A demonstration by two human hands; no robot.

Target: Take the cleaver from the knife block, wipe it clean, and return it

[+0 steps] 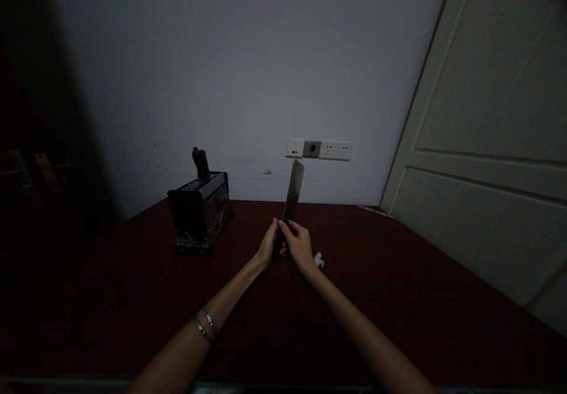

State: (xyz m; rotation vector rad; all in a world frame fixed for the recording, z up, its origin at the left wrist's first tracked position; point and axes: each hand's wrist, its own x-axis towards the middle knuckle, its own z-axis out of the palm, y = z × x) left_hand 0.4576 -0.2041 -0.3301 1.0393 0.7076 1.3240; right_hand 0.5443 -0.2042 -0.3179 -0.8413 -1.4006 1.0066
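Note:
A cleaver [293, 190] with a broad metal blade and a dark handle stands nearly upright, blade upward, in front of me. My left hand [266, 245] is closed around the left side of the handle. From the right, my right hand [299, 245] grips the same handle, its thumb and fingers close to the base of the blade. Most of the handle is hidden by my fingers. Just beyond my right wrist lies a small whitish object [318, 259], partly covered and too dim to name.
On the left of the dark red table [354, 299] stands a knife block [199, 211] with black handles [201, 165] sticking out of its top. Wall sockets [335, 150] sit above the back edge. A pale panelled door [478, 163] borders the right side.

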